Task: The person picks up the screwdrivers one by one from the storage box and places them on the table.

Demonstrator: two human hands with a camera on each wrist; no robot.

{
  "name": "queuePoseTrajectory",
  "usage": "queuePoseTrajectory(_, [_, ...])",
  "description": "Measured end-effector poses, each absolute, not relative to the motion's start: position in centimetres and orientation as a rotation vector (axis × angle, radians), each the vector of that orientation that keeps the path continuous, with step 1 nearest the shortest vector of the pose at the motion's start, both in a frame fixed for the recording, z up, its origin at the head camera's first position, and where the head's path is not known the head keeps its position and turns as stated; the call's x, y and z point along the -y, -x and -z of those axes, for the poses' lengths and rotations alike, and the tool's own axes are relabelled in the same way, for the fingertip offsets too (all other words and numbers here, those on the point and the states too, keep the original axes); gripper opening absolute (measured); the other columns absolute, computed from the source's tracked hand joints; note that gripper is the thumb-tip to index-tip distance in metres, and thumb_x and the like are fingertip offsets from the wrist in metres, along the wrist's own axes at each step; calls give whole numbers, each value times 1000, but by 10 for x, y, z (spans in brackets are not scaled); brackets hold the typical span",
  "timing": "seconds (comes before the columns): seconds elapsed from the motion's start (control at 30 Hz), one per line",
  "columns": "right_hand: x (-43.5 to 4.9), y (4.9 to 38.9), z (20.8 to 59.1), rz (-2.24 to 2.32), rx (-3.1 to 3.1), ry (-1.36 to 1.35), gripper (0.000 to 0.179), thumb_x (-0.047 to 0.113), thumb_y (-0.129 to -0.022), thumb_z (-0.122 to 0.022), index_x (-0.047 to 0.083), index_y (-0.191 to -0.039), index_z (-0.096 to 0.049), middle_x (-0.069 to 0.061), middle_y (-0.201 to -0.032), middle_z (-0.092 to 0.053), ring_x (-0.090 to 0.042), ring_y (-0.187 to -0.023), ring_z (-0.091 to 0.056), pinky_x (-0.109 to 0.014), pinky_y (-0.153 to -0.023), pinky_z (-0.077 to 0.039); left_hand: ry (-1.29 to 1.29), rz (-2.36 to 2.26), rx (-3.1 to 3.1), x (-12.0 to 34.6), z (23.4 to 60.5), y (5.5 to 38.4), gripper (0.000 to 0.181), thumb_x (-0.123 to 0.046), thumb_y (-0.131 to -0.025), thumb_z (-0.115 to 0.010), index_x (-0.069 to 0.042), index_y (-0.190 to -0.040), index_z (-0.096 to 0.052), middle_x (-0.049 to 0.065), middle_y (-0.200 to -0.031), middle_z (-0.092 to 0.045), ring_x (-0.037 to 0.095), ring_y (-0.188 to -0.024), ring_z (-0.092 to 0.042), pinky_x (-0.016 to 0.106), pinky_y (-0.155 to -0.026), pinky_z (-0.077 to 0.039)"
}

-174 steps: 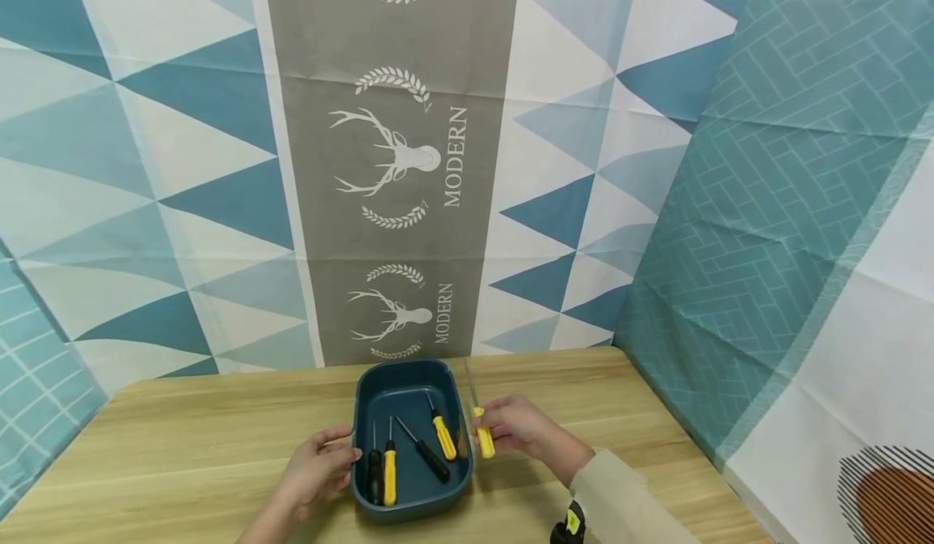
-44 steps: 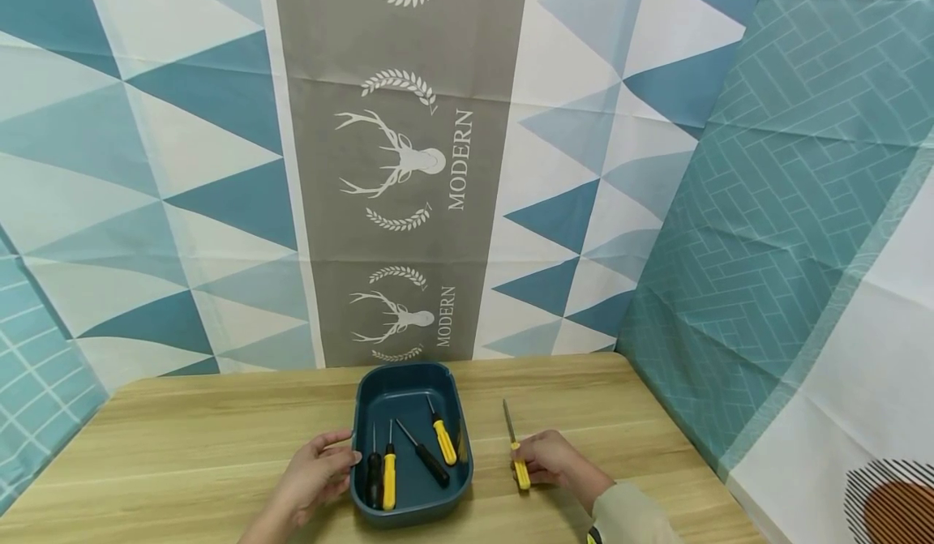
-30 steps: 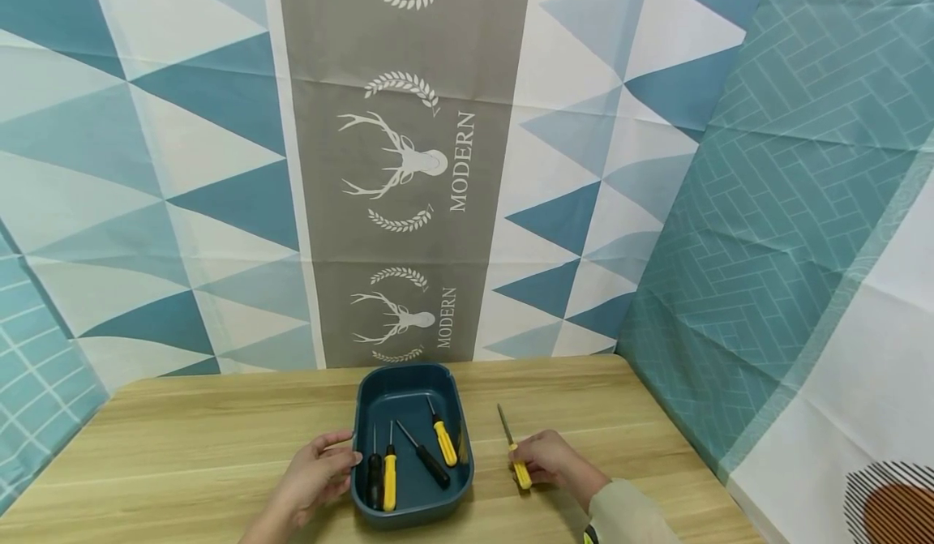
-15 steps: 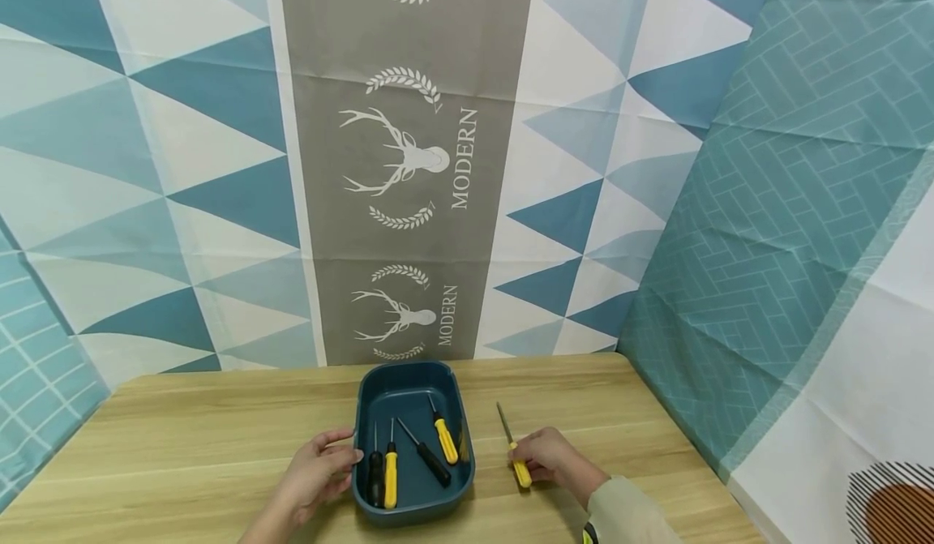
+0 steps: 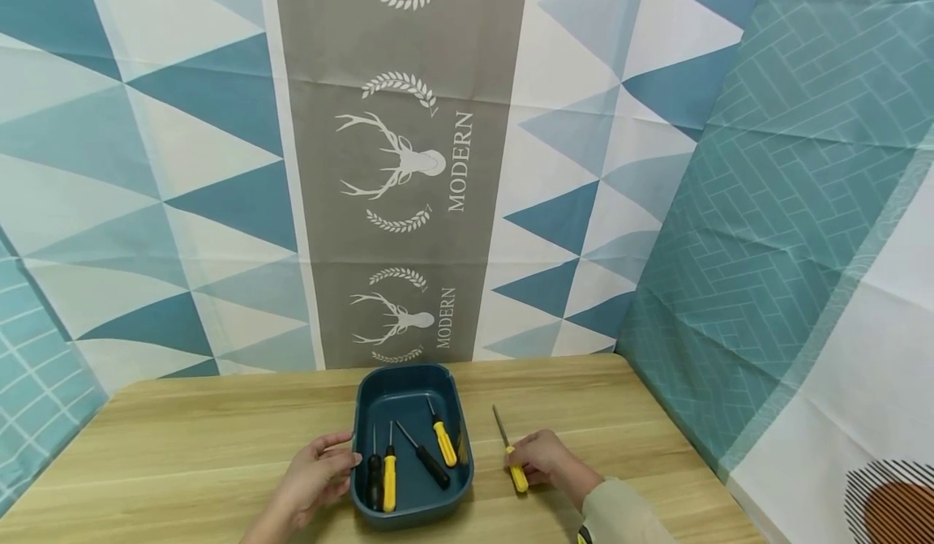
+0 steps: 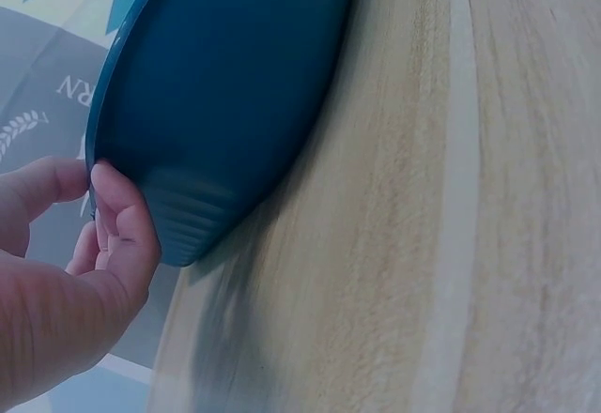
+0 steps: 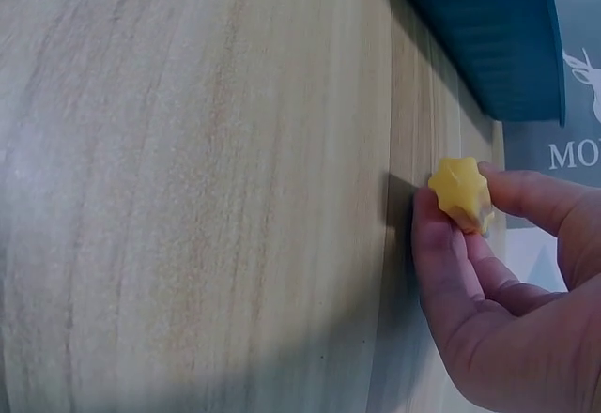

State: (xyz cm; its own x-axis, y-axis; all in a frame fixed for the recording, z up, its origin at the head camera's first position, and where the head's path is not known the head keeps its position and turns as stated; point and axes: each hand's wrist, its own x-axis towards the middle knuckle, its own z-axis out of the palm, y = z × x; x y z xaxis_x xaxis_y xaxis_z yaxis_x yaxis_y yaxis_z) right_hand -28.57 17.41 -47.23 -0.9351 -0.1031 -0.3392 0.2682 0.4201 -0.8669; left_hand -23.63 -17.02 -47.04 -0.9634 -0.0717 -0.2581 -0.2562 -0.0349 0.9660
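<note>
A dark blue tray [image 5: 417, 518] stands on the table, and my left hand [image 5: 317, 475] pinches its left rim. In the left wrist view, thumb and fingers meet on the edge of the tray [image 6: 225, 75]. To the right of the tray, my right hand [image 5: 546, 456] holds a screwdriver [image 5: 519, 479] by its yellow handle, shaft pointing away. The right wrist view shows the ribbed end of the screwdriver handle [image 7: 460, 188] between thumb and fingers. Inside the tray lie two black-handled screwdrivers [image 5: 433, 467] and two yellow-handled screwdrivers [image 5: 443, 444].
The wood-grain table [image 5: 219, 439] extends to both sides of the tray. Behind it hangs a patterned cloth [image 5: 394, 203] with deer prints and triangles. A teal cloth [image 5: 766, 228] borders the right side.
Since the oldest frame, my right hand has carried the screwdriver from the tray's right wall rightward and nearer me. Lately it has drifted slightly left. My left hand stays on the rim.
</note>
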Motion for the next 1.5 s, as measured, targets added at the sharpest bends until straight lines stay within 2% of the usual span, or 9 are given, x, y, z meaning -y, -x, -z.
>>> queuePoseTrajectory(0.3, [-171, 285, 469, 1423, -2419, -139, 35, 10, -78, -69, -9, -106, -58, -10, -83, -62, -15, -66, -57, -28, -58, -53, 365, -2145, -2093, 170, 471, 236, 53, -8, -86, -64, 4, -131, -40, 8, -96, -60, 16, -71, -57, 28, -63, -52])
queuePoseTrajectory(0.87, [-165, 287, 474, 1348, -2493, -167, 26, 9, -79, -69, -4, -99, -59, -8, -79, -59, -14, -62, -56, -25, -52, -51, 369, -2150, -2090, 170, 471, 235, 54, -8, -84, -65, 4, -131, -40, 6, -94, -60, 16, -71, -56, 27, -63, -52])
queuePoseTrajectory(1.5, [-160, 283, 471, 1314, -2562, -156, 24, 7, -77, -70, -4, -95, -58, -8, -76, -58, -14, -60, -56, -26, -51, -51, 373, -2154, -2081, 169, 471, 236, 55, -8, -84, -65, 3, -132, -39, 6, -94, -60, 15, -72, -56, 26, -62, -52])
